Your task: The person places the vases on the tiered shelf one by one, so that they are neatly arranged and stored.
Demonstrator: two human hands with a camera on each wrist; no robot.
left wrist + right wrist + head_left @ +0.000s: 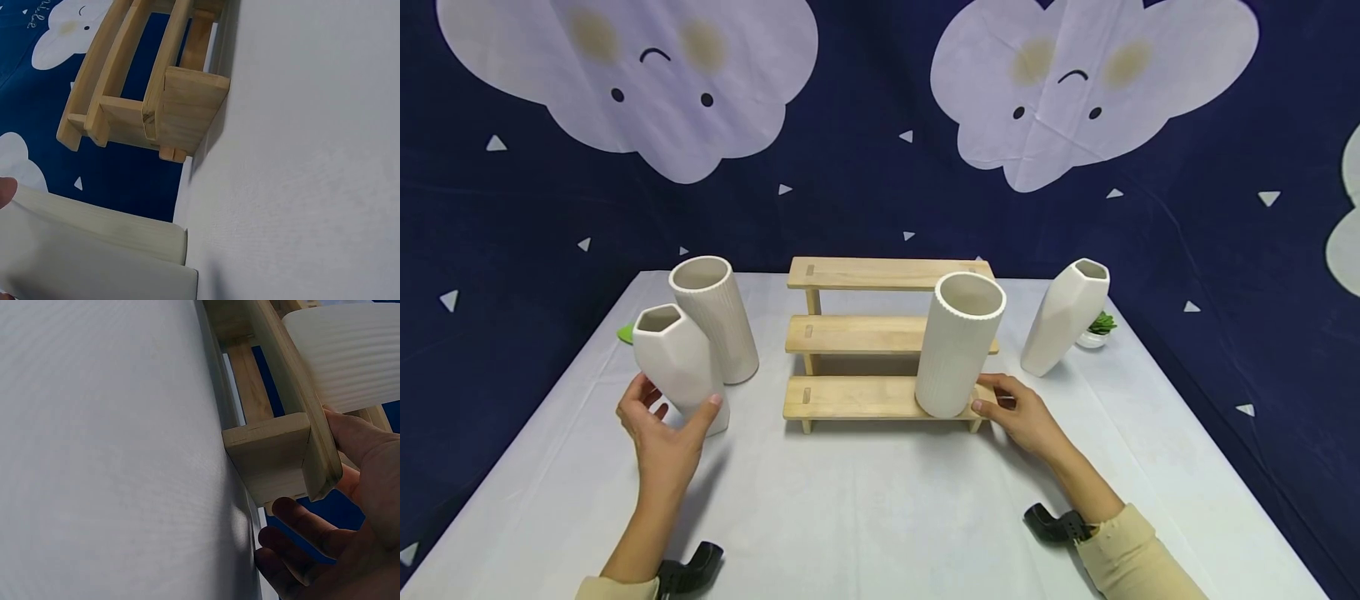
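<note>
Room runs wide across the white tabletop [850, 508], lower centre; mid-frame the wooden stand [850, 398] bars the way, a ribbed vase [958, 358] blocking its lower right.

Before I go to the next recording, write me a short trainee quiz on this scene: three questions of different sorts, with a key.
1. Which tier of the wooden stand bears the ribbed vase?
A) top
B) middle
C) bottom

2. True or false: the left hand grips a faceted vase.

3. How many tall white vases show in the head view?

Key
1. C: it stands on the bottom tier, toward the right end.
2. True: fingers and thumb are on either side of it.
3. Four: those two, another ribbed vase at the left and another faceted vase at the right.
</note>
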